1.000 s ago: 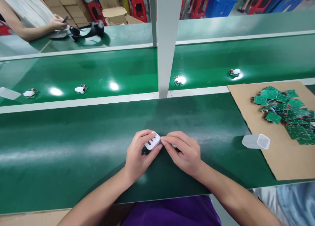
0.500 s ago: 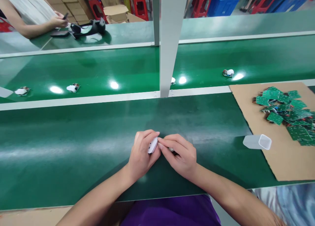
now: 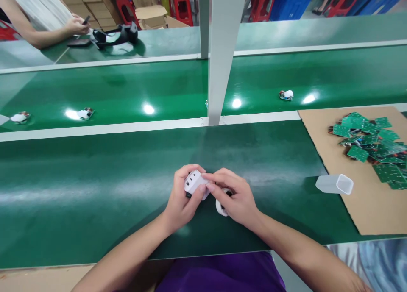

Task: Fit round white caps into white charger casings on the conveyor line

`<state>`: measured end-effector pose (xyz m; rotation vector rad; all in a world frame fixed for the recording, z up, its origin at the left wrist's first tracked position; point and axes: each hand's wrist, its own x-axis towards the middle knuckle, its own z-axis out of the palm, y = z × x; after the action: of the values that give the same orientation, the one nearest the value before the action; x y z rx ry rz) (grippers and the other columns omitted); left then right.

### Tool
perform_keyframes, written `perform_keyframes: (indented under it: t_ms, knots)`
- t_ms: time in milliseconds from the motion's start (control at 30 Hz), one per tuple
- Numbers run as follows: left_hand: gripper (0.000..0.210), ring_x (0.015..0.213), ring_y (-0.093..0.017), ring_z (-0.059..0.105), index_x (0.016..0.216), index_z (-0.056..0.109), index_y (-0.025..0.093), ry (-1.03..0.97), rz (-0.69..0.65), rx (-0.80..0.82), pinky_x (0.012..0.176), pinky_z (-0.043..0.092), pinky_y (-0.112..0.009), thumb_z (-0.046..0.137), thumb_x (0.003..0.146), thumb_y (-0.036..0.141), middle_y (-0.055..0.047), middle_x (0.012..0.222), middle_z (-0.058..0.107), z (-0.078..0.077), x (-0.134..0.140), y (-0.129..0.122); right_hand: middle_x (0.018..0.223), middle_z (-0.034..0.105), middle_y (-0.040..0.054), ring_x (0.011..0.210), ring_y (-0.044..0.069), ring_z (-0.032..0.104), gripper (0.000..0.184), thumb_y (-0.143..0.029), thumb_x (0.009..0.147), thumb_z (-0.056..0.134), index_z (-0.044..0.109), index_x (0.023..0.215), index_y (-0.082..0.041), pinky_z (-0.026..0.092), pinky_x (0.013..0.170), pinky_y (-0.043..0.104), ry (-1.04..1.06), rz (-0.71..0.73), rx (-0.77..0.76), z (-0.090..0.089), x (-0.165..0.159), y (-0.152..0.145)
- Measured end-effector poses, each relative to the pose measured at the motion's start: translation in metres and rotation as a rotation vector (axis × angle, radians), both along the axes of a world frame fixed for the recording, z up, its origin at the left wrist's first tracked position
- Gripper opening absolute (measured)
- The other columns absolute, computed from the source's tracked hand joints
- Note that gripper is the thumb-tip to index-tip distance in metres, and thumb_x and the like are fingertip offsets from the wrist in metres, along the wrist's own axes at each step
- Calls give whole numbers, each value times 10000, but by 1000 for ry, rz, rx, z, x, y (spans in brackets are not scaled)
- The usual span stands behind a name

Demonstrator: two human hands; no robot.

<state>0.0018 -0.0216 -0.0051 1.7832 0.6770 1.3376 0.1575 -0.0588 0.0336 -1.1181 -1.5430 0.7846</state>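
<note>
One white slotted block, seemingly mid-work: left hand clasps it, right hand pinches at its edge; green boards heaped on cardboard, likely pending.

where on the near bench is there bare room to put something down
Bare green bench: the wide stretch left of the left hand, up to the white rail; also between the right hand and the translucent sleeve. The cardboard has a bare near strip; its far part is crowded with circuit boards.

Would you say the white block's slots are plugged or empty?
Empty: the white block in the left hand shows dark slots with no plugs.
</note>
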Motion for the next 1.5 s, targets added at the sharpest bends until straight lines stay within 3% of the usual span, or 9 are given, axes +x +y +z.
perform_keyframes:
  t_ms: [167,267,333,500,667,867,1000,1233,1500]
  knots:
    - [322,866,-138,623,1261,429,244,-38,-69,-187,708,531,-252,526,956,273,-59,1041,615,0,-1,-2,711,580,-13,539,75,484,181,-334,911,622,742,975,-214,388,463,180,226,-11,-271,-1,2,6]
    - [302,881,-164,674,1224,408,246,-82,-181,-266,703,561,-273,529,949,283,-56,1005,626,-1,-2,-1,593,452,-55,438,63,368,261,-422,896,620,691,926,-173,306,386,184,480,-98,-467,-4,3,12]
    - [325,803,-161,694,1203,401,243,-67,-245,-291,663,569,-272,561,922,273,-43,967,627,-2,-1,-3,562,411,-71,413,62,332,294,-466,876,635,645,876,-173,283,365,189,530,-162,-494,-5,3,14]
    - [372,666,-134,640,1139,447,222,103,-192,-221,577,516,-233,621,809,225,-18,862,626,-4,3,-9,579,515,-50,433,70,411,291,-478,892,625,592,838,-194,336,398,189,288,-218,-332,0,-1,10]
    - [313,647,-130,639,1100,444,226,131,-217,-190,566,500,-225,564,815,179,-8,839,645,-3,6,-12,666,577,-35,467,75,477,241,-427,913,601,578,838,-199,390,437,201,259,-219,-279,1,-3,8]
    - [332,650,-123,627,1106,460,224,221,-57,34,586,495,-225,576,797,189,-7,865,643,1,9,-11,720,603,-9,611,110,570,197,-357,937,575,597,819,-200,440,514,214,89,-305,-174,0,-3,7]
    - [348,657,-121,607,1128,445,217,224,-28,126,604,492,-235,561,803,179,-7,854,612,0,11,-11,739,600,-11,622,105,557,186,-312,959,552,602,816,-205,456,561,227,-20,-341,-61,-1,-5,6]
    - [377,766,-148,613,1144,410,227,97,-90,152,668,502,-271,542,809,117,-30,896,587,-9,16,-12,748,596,-19,617,102,547,134,-224,965,522,586,848,-211,471,573,227,-146,-385,63,-4,-8,5]
    - [325,648,-96,550,1026,407,250,147,-68,214,544,425,-191,552,782,90,6,849,539,-13,19,-16,725,573,-28,586,87,542,105,-167,968,502,561,892,-209,446,523,202,-277,-434,174,-13,-12,2]
